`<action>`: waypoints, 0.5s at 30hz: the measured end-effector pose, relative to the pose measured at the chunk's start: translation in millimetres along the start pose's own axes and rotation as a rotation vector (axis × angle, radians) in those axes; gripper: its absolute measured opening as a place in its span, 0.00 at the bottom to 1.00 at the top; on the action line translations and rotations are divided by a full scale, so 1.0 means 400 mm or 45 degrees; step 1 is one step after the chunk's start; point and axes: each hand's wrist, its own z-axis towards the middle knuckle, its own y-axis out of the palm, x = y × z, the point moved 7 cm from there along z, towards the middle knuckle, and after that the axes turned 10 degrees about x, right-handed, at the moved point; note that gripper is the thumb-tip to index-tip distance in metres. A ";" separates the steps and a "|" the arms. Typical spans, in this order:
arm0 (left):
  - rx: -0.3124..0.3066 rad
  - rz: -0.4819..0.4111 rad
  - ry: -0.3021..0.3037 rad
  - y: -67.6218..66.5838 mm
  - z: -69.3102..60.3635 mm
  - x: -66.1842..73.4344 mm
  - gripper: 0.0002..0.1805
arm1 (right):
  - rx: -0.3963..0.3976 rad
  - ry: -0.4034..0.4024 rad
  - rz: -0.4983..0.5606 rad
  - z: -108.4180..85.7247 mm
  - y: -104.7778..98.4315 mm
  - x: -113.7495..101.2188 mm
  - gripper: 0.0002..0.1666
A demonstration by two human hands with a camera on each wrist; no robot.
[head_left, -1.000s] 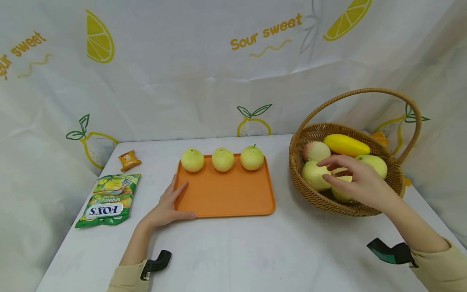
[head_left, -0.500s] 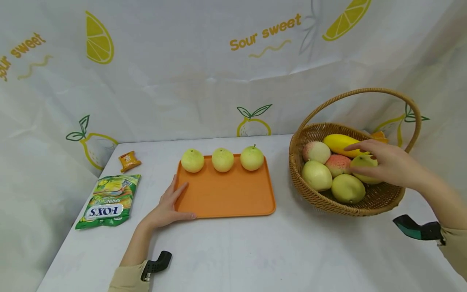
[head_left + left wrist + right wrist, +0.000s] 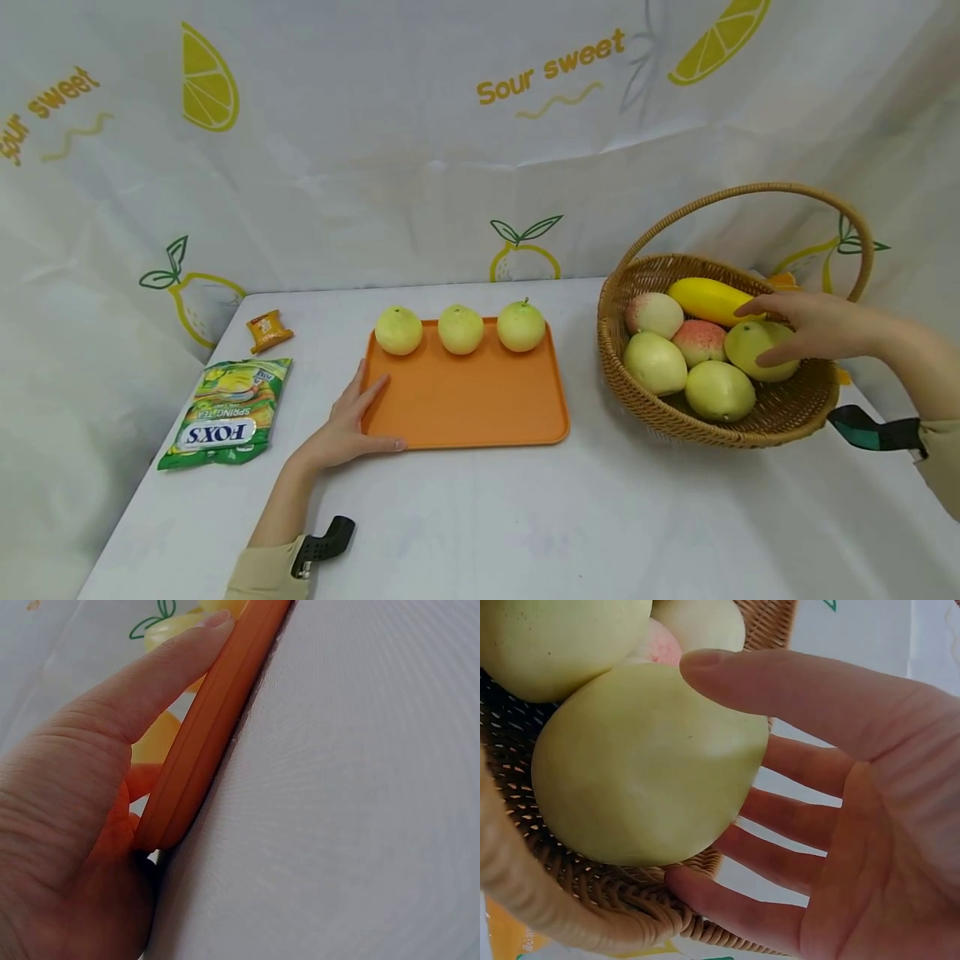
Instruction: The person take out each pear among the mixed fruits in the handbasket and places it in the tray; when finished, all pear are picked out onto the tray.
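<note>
My left hand (image 3: pixel 347 423) rests at the front left corner of an orange tray (image 3: pixel 472 408). Its thumb lies along the front rim and its fingers along the left side, fairly straight, as the left wrist view (image 3: pixel 187 769) of the tray partly shows. My right hand (image 3: pixel 825 327) reaches into a wicker basket (image 3: pixel 660 417) from the right. In the right wrist view, its thumb lies over a yellow-green, pear-like fruit (image 3: pixel 649 772) and its fingers spread behind it. Whether they touch it I cannot tell. Three round yellow-green fruits (image 3: pixel 461 330) line the tray's back edge.
Also in the basket are a yellow elongated fruit (image 3: pixel 708 301), peaches (image 3: pixel 699 342) and more yellow-green fruits (image 3: pixel 720 391). A green candy bag (image 3: pixel 227 412) and a small orange-brown packet (image 3: pixel 267 331) lie left of the tray. The basket's tall handle (image 3: pixel 750 190) arches overhead.
My right hand has moved right across the basket, from over the front fruits to the right-hand yellow-green fruit. My left hand has stayed at the tray's corner.
</note>
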 end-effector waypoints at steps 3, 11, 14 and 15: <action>0.004 -0.010 -0.007 0.001 0.000 -0.001 0.59 | -0.033 0.016 0.035 0.004 0.009 0.011 0.38; 0.003 -0.007 -0.005 0.003 0.001 -0.002 0.59 | -0.078 0.050 -0.029 0.001 0.034 0.026 0.43; 0.008 -0.005 -0.006 0.001 0.001 -0.001 0.60 | -0.068 0.029 -0.065 0.003 0.043 0.027 0.44; 0.008 -0.004 -0.009 0.001 0.001 -0.002 0.60 | -0.064 0.023 -0.081 0.004 0.045 0.027 0.44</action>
